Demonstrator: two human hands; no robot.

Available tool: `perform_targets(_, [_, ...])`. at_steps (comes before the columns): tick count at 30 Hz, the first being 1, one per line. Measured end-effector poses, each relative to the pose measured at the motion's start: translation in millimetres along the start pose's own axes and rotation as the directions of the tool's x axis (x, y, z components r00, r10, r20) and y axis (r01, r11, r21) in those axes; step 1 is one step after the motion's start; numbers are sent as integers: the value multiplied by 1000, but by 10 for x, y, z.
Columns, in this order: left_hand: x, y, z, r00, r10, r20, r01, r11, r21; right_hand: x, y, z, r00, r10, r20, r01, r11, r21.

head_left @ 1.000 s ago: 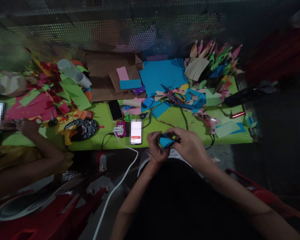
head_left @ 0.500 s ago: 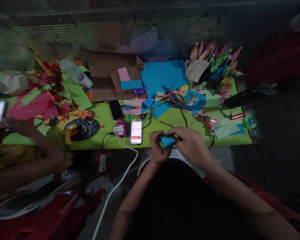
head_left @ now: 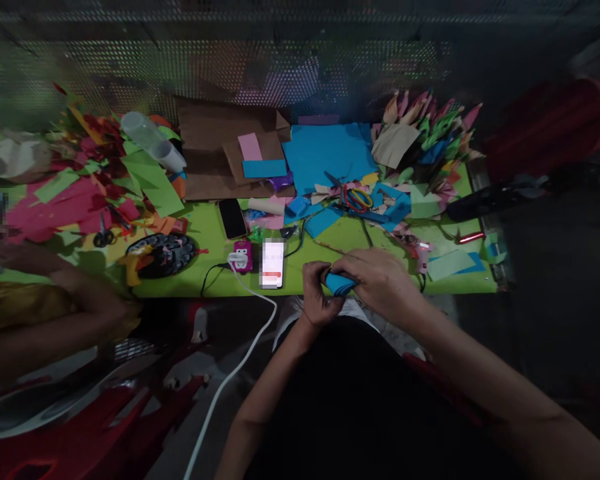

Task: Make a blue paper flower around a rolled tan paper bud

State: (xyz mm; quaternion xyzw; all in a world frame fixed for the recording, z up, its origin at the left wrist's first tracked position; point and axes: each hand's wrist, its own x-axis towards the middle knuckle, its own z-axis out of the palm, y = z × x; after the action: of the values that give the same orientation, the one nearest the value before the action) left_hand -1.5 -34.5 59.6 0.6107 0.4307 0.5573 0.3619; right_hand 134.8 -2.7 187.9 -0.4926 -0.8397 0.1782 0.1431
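Note:
At the near edge of the green table point(head_left: 215, 267), my left hand point(head_left: 316, 297) and my right hand point(head_left: 380, 280) are both closed around a small rolled piece of blue paper point(head_left: 339, 284). The left grips it from below and the right pinches it from above. Just to the left of my hands a lit phone point(head_left: 273, 263) lies flat on the table. Behind my hands lie blue paper sheets point(head_left: 327, 150) and scraps.
Another person's arm point(head_left: 55, 293) rests at the left edge. On the table are a dark phone point(head_left: 231, 218), a charger with a white cable point(head_left: 243, 257), scissors point(head_left: 103, 235), a round tray point(head_left: 163, 253), brown paper point(head_left: 220, 143), folded paper shapes point(head_left: 430, 127) and a glue gun point(head_left: 420, 250).
My hands have shifted slightly right and nearer together, the right hand covering more of the blue paper roll. The other person's hand at left has drawn back.

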Motion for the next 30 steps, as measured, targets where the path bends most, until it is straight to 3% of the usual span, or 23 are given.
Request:
perform_targets(6, [-11, 10, 24, 1000, 28, 9, -28, 999, -36, 25, 7, -84, 994, -113, 9, 113, 991, -72])
perform_targets(11, [-33, 7, 66, 999, 48, -7, -49, 996, -76, 60, 43, -165, 961, -274, 32, 275, 961, -41])
perform_targets(16, [-39, 30, 72, 1000, 11, 17, -10, 997, -78, 102, 84, -208, 935, -340, 102, 343, 939, -16])
perform_targets(23, [-9, 24, 65, 999, 42, 28, -39, 995, -96, 170, 67, -286, 914, -356, 197, 366, 931, -14])
perform_targets(30, [34, 75, 11, 999, 22, 49, -15, 991, -130, 204, 126, -212, 968, -201, 151, 211, 976, -52])
